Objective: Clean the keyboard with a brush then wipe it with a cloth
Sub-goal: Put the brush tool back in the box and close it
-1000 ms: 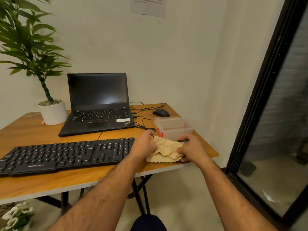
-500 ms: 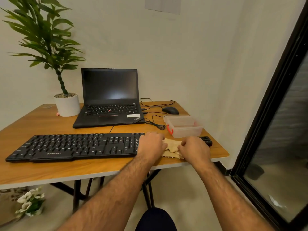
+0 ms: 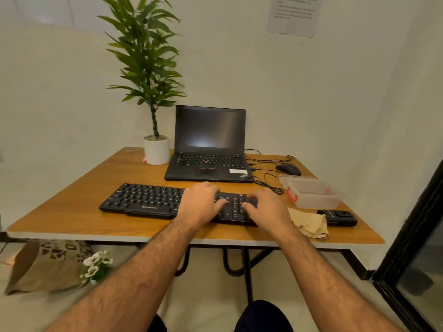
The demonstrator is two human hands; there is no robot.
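- We see the left hand (image 3: 200,205) and the right hand (image 3: 266,208) both resting on the right part of the keyboard (image 3: 146,200), fingers relaxed, grasping nothing.
- The cloth (image 3: 309,224) lies crumpled just right of the right hand, on the table (image 3: 72,214).
- We cannot make out a brush.

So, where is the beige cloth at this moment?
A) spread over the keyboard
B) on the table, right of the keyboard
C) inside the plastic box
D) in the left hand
B: the cloth lies crumpled on the table, just right of the keyboard, in neither hand.
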